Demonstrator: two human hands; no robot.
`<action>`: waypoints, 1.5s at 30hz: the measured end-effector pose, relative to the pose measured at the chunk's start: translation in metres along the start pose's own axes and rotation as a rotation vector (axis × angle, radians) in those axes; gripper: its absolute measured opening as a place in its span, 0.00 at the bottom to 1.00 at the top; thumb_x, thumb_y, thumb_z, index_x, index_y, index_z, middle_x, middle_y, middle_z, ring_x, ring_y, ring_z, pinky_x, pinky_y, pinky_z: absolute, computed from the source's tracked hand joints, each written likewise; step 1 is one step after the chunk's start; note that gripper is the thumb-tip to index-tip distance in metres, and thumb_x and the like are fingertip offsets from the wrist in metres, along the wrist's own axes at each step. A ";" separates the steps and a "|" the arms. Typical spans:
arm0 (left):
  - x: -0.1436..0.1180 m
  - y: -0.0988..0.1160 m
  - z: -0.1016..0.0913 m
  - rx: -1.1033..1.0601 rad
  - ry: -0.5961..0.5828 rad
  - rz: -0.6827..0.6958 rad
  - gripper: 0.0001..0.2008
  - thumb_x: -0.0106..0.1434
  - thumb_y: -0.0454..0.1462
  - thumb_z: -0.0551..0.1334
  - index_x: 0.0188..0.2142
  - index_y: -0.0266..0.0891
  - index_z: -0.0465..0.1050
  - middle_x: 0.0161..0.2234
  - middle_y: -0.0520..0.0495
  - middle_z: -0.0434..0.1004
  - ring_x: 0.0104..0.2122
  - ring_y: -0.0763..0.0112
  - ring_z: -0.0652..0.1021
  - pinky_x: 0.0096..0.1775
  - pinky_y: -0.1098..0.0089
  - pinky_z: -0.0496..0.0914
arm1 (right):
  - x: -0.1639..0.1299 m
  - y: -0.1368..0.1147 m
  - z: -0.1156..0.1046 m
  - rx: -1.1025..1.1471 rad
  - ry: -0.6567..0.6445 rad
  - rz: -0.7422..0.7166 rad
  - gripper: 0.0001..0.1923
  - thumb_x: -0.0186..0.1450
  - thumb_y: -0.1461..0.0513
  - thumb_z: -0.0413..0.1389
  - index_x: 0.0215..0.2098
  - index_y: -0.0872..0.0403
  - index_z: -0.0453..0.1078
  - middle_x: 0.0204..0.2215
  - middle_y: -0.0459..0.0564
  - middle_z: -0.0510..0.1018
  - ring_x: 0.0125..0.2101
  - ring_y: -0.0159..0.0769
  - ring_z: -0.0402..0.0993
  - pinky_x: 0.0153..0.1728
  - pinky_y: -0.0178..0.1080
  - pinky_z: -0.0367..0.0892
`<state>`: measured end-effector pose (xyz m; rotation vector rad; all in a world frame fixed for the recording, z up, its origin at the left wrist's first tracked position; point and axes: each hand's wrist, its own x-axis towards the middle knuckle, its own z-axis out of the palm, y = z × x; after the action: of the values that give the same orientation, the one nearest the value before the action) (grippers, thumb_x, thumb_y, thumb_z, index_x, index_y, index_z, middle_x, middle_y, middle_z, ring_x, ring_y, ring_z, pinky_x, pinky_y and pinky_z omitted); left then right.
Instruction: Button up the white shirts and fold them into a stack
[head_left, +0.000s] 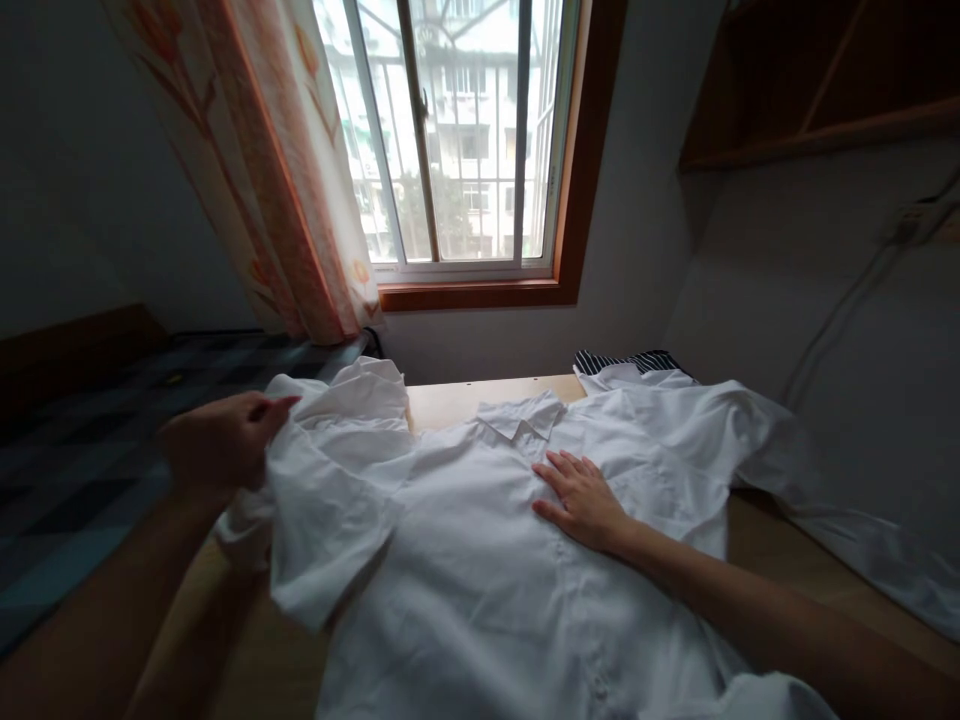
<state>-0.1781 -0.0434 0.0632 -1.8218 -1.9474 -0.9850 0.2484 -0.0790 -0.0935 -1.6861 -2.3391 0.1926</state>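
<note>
A white collared shirt (465, 560) lies front side up across a wooden table (442, 403), its collar toward the window. My left hand (221, 440) pinches the fabric of the sleeve on the left and holds it raised, so that the sleeve hangs in loose folds. Flat on the shirt's chest, just below the collar, rests my right hand (581, 498) with its fingers apart. The other sleeve stretches off to the right over the table's edge. Wrinkles run through the body and both sleeves.
Black-and-white striped cloth (630, 360) lies at the table's far right corner. Left of the table is a bed with a checked cover (82, 470). A curtain (277, 200) hangs beside the barred window (465, 140). A wooden shelf (817, 135) is on the right wall.
</note>
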 end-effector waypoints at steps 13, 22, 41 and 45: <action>-0.042 0.207 0.141 -0.033 -0.629 0.327 0.11 0.62 0.32 0.58 0.42 0.40 0.77 0.43 0.42 0.77 0.43 0.60 0.75 0.42 0.66 0.68 | 0.078 -0.011 -0.031 0.209 0.182 0.126 0.11 0.66 0.59 0.52 0.41 0.54 0.74 0.40 0.52 0.78 0.44 0.40 0.71 0.47 0.39 0.59; -0.082 0.205 0.188 0.027 -0.426 0.350 0.13 0.67 0.38 0.53 0.43 0.36 0.74 0.42 0.37 0.74 0.46 0.53 0.71 0.46 0.55 0.63 | 0.108 0.008 0.006 0.232 0.229 0.159 0.10 0.66 0.60 0.53 0.41 0.51 0.76 0.41 0.51 0.76 0.45 0.39 0.69 0.46 0.38 0.60; -0.090 0.214 0.186 -0.158 -0.457 0.276 0.10 0.63 0.34 0.55 0.38 0.38 0.75 0.39 0.43 0.76 0.40 0.62 0.76 0.41 0.66 0.67 | 0.119 0.000 0.002 0.155 0.108 0.209 0.08 0.67 0.62 0.51 0.39 0.55 0.71 0.43 0.55 0.75 0.46 0.41 0.69 0.46 0.40 0.61; -0.090 0.218 0.190 -0.207 -0.489 0.125 0.13 0.65 0.39 0.55 0.37 0.41 0.79 0.40 0.42 0.78 0.38 0.62 0.77 0.40 0.66 0.67 | 0.116 0.004 0.004 0.226 0.142 0.212 0.07 0.66 0.62 0.52 0.38 0.55 0.71 0.41 0.53 0.77 0.44 0.39 0.71 0.45 0.38 0.61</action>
<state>0.0891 0.0044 -0.0713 -2.4568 -2.0118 -0.7763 0.2167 0.0326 -0.0836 -1.7686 -1.9554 0.3502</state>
